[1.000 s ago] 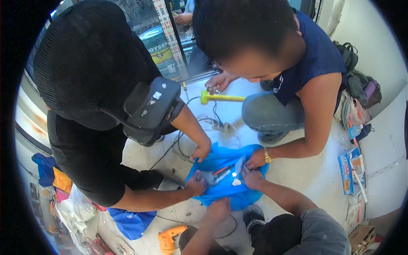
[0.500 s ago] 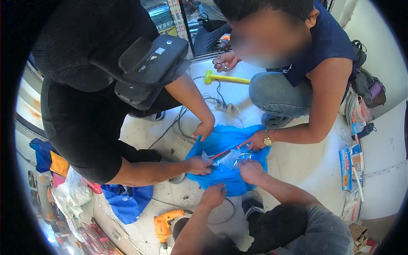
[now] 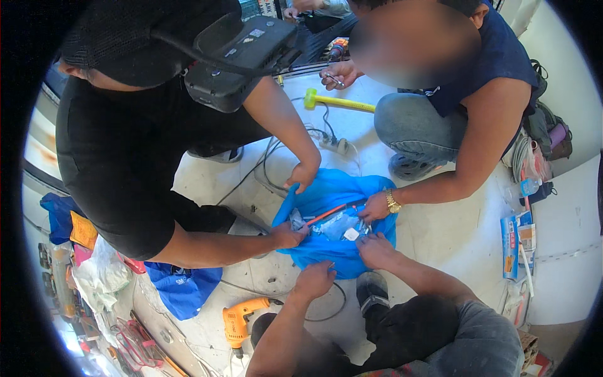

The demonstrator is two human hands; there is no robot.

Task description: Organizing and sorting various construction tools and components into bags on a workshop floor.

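Observation:
A blue plastic bag (image 3: 326, 254) lies spread on the floor, its mouth pulled wide. My left hand (image 3: 316, 279) is closed in front of its near edge; a small tip shows at the fingers, too little to name. My right hand (image 3: 375, 250) is closed at the bag's right side, fingertips among the contents, and what they grip is hidden. Beside it are a small white square piece (image 3: 352, 234) and clear plastic packets (image 3: 334, 226). A red-orange rod (image 3: 325, 214) crosses the bag, between the hand of a person in black (image 3: 290, 234) and the watch-wearing hand (image 3: 375, 207) of another person.
A yellow hammer (image 3: 339, 102), cables (image 3: 270, 157) and a power strip (image 3: 336, 144) lie beyond the bag. My shoe (image 3: 372, 294) is close to it. An orange drill (image 3: 239, 322) lies at near left, below a dark blue bag (image 3: 182, 290). A blue-white package (image 3: 517, 245) stands right.
The person in black has drawn the bag's left edge up and wider. The white square piece now shows by my right hand. My left hand has risen slightly in the picture.

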